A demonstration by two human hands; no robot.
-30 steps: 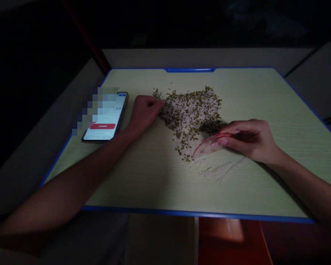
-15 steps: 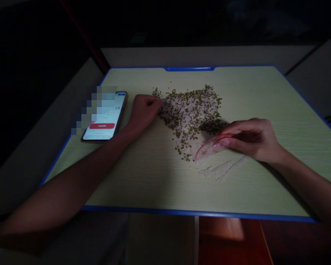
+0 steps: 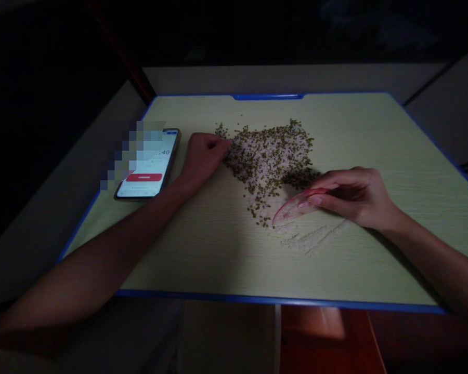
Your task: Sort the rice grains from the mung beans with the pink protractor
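Note:
A spread mix of small green beans and pale grains [image 3: 271,150] lies in the middle of the table. At its left edge rests my left hand [image 3: 205,153], closed, thumb and fingers pressed together; whatever is in them, if anything, is hidden. On the near right side, my right hand [image 3: 353,200] pinches a thin clear plastic piece [image 3: 292,208] with a curved red rim. The piece is tilted, its lower edge at the table by the lower tip of the mix. Thin streaks of pale grains [image 3: 306,241] lie just in front of it.
A phone [image 3: 146,166] with a lit screen lies left of my left forearm, part of it blurred out. The pale wood-look table [image 3: 203,259] has a blue rim and a blue handle [image 3: 268,96] at the far edge. An orange surface [image 3: 323,337] shows below the near edge.
My right hand and the plastic piece have shifted slightly right, then back left. My left hand stays put. The last digits on the phone went from 39 to 40.

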